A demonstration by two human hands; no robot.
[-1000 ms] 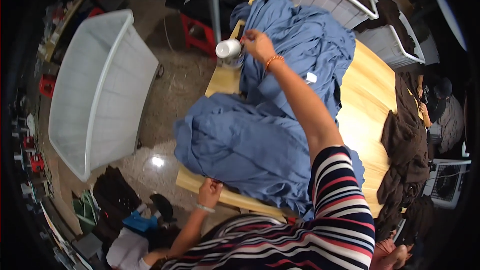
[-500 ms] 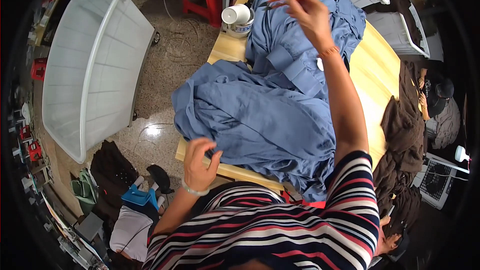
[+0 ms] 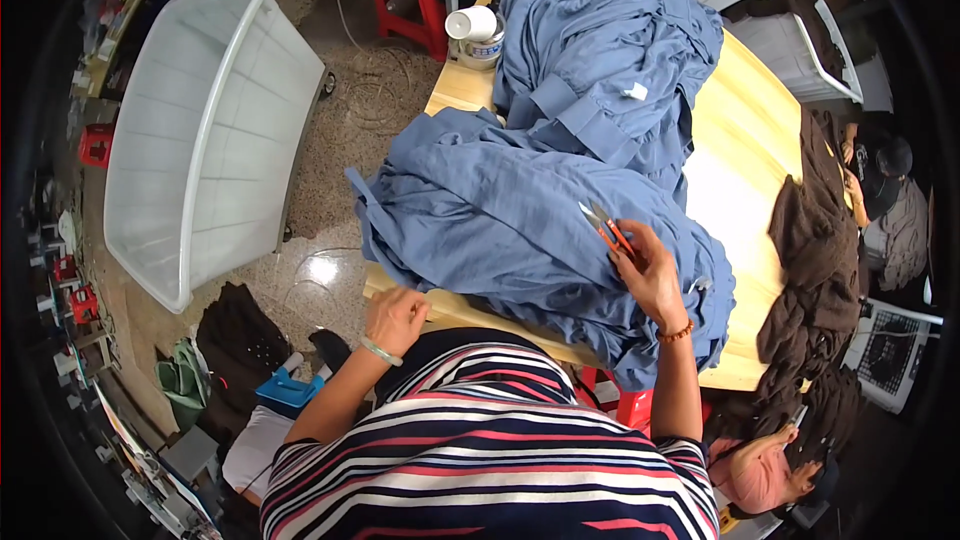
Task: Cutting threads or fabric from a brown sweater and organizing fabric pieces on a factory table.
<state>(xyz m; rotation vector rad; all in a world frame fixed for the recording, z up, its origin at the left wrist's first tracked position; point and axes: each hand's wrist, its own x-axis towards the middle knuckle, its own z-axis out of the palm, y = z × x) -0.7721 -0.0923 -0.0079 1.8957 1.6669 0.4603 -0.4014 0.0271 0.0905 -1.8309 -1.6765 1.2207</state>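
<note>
My right hand (image 3: 648, 270) holds a small pair of scissors (image 3: 607, 232) with orange-red handles. Their blades are parted and point up and left over a blue-grey garment (image 3: 500, 205) bunched on the near part of the table. My left hand (image 3: 397, 320) is curled closed at the table's front edge, just below the garment's lower left side. Nothing shows between its fingers. A heap of similar blue-grey garments (image 3: 600, 50) lies beyond, with a small white tag (image 3: 635, 91) on it.
A white cup (image 3: 470, 23) rests on a jar (image 3: 482, 52) at the table's far left corner. To the left stands a large white wheeled bin (image 3: 235, 140). Dark brown garments (image 3: 810, 240) hang along the table's right side. Other people work at the right.
My right hand has come back toward me from the far heap with the scissors. My left hand has moved slightly down and closed. The near garment now spreads farther right.
</note>
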